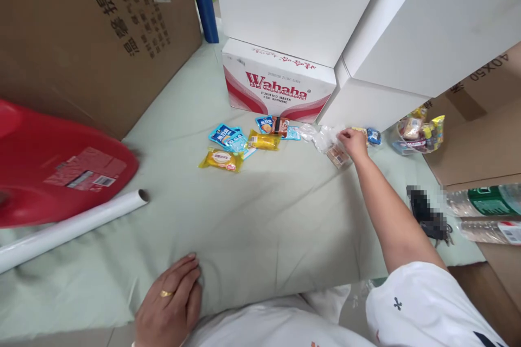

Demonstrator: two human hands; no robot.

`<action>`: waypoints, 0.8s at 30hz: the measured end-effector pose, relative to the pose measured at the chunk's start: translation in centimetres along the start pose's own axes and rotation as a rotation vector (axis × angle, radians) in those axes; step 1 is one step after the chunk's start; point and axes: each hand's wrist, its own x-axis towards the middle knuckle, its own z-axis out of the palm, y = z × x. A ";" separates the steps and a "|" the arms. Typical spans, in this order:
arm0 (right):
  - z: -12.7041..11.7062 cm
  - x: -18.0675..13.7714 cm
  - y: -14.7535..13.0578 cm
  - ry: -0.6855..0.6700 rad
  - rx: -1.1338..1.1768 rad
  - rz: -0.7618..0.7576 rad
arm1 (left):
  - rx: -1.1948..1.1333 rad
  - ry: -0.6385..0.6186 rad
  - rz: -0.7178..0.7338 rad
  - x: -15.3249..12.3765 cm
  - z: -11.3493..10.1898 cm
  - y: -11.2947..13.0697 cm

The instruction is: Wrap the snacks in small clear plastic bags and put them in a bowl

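Observation:
My right hand (354, 142) reaches far forward, its fingers pinched on a clear plastic bag (323, 135) that lies by a white box. A small brown snack packet (337, 157) lies just under that hand. To the left, several snack packets are scattered on the pale green cloth (260, 217): yellow ones (221, 160) and blue ones (228, 135). My left hand (173, 301), with a gold ring, rests flat and open on the near edge of the cloth and holds nothing.
A Wahaha water carton (277, 87) and white boxes (407, 38) stand at the back. A large brown carton (89, 27), a red plastic seat (52, 168) and a white roll (69, 227) are at left. A bag of snacks (419, 130) and water bottles (488, 211) lie at right.

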 end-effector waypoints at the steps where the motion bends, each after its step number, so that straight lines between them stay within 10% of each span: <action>1: -0.6 -0.5 -0.2 0.017 0.054 0.023 | -0.029 -0.003 -0.012 0.0 -0.1 0.0; 8: -4.1 -7.7 -2.9 -0.033 0.549 0.161 | -0.374 -0.012 -0.258 2.8 -0.8 1.2; 14: -0.7 -17.0 -6.3 -0.281 1.074 0.358 | -0.716 -0.005 -0.398 11.1 2.4 6.2; 20: 2.4 -24.4 -9.1 -0.596 1.134 0.496 | -0.973 -0.053 -0.396 17.3 6.8 8.0; 24: 0.9 -25.8 -8.4 -0.522 1.058 0.568 | -1.241 -0.031 -0.738 17.0 7.9 6.3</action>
